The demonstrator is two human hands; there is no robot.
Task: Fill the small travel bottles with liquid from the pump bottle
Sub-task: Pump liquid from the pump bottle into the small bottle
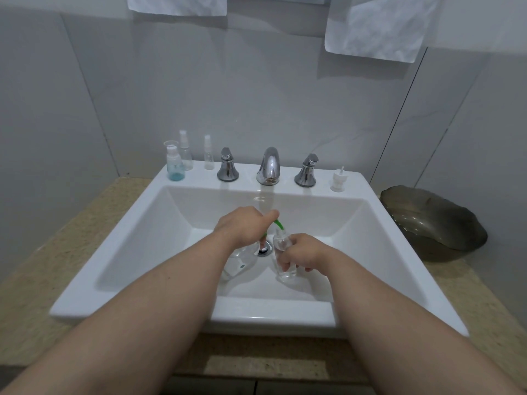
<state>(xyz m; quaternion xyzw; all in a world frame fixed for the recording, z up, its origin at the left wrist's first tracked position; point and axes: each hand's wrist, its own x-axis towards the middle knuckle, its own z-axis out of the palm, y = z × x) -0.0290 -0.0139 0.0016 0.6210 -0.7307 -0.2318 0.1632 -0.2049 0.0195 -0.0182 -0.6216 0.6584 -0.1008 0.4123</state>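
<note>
Faucet (269, 166) btwn handles (227, 166), spare bottles (174, 163) rear-left, cap (338, 179) rear-right.

A white square sink (137, 223) sits in a speckled beige desk (57, 238); on its back ledge a chrome faucet (269, 166) stands between a left handle (227, 166) and a right handle (306, 171); a chrome drain (266, 250) shows in the basin floor; a dark glass bowl (433, 220) rests on the desk just right of the sink; a left cloth (176, 4) and a right cloth (376, 27) hang on the grey tiled wall (285, 95).
</note>
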